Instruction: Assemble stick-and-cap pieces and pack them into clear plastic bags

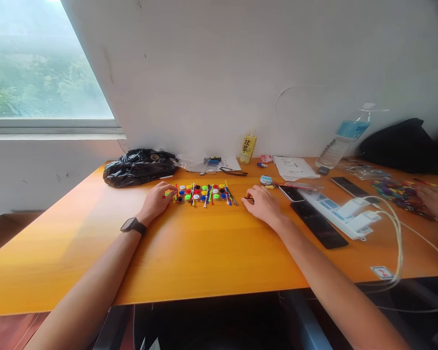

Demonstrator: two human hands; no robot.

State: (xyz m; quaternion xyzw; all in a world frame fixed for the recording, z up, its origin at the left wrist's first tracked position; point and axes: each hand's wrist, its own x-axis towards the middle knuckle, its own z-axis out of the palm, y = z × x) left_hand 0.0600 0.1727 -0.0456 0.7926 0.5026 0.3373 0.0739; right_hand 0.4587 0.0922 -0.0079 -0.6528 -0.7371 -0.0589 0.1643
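On the table [190,257] lies a row of small coloured plastic discs [196,198] in red, yellow, green, blue, white and black. Thin coloured plastic sticks [207,196] lie between the groups of discs. My left hand [156,200], with a black watch on its wrist, rests at the row's left end; its fingers are stretched out and touch or nearly touch the pieces there. Just right of the row, my right hand [264,204] is closed, thumb and fingertips pinching a small, thin black piece [248,199]. Its exact kind is too small to make out.
A black plastic bag [140,165] sits back left. Along the wall stand a yellow drink carton [248,148] and a water bottle [341,141]. Phones [318,226] and a power strip [332,214] with cables lie right. Another person's hand [436,197] is at a colourful pile [399,197].
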